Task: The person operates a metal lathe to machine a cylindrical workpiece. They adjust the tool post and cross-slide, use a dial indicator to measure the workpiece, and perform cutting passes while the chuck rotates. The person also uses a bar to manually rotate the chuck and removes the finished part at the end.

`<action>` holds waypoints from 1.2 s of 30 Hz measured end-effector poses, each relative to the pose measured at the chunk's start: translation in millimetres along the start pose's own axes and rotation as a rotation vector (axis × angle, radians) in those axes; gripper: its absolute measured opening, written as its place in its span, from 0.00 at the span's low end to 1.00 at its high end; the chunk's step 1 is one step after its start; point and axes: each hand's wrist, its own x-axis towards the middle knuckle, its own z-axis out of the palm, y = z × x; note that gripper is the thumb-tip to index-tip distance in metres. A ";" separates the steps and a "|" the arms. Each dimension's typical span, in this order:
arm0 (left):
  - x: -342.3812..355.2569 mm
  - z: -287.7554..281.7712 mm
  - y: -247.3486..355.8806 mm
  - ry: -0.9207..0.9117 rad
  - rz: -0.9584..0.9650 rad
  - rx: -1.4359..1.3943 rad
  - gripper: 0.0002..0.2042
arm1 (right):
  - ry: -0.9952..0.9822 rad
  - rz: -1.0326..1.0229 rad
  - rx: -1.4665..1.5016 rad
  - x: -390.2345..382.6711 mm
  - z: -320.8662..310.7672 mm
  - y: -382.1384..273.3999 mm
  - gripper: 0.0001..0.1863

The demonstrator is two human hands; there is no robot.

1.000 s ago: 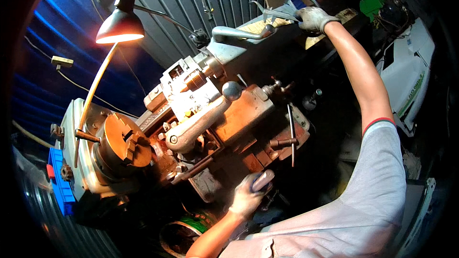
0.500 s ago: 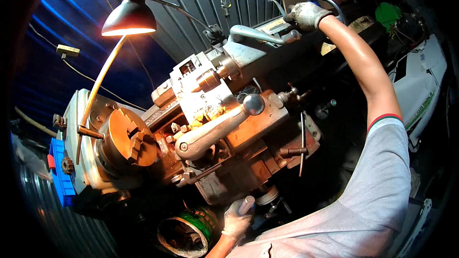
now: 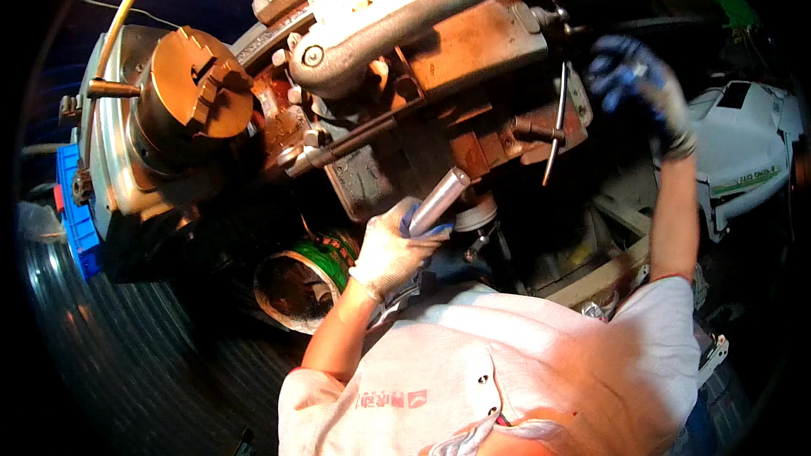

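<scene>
Wrapped in the fingers of my left hand (image 3: 390, 247), which wears a white glove with a blue palm, is a smooth round metal bar (image 3: 441, 201). It tilts up to the right in front of the metal lathe (image 3: 473, 46). My right hand (image 3: 642, 89), in the same kind of glove, is in the air right of the lathe's thin crossbar lever (image 3: 557, 110). Its blue palm side shows, blurred, with fingers apart and nothing visible in them. At the left the three-jaw chuck (image 3: 177, 76) has nothing clamped in its jaws. A thick lever handle (image 3: 380, 38) lies across the carriage.
Below the lathe stands a green bucket (image 3: 336, 255) with dark contents. A blue crate (image 3: 78, 211) is at the far left, beside corrugated metal sheeting (image 3: 110, 329). White bodywork panels (image 3: 735, 148) stand at the right.
My right hand has left the wheel at the lathe's far end and come down nearer me. My left hand has risen with the bar. The view has tipped down toward my body.
</scene>
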 end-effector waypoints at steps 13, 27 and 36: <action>-10.4 -26.7 -8.1 -0.447 0.225 0.406 0.17 | -0.105 0.060 0.247 -94.8 231.4 5.6 0.35; -25.3 -71.8 -31.5 -0.645 0.410 0.520 0.16 | 0.020 0.080 -0.070 -132.3 302.9 -17.8 0.43; -25.9 -87.4 -37.2 -0.685 0.419 0.528 0.16 | 0.020 0.028 -0.158 -133.7 317.8 -24.7 0.43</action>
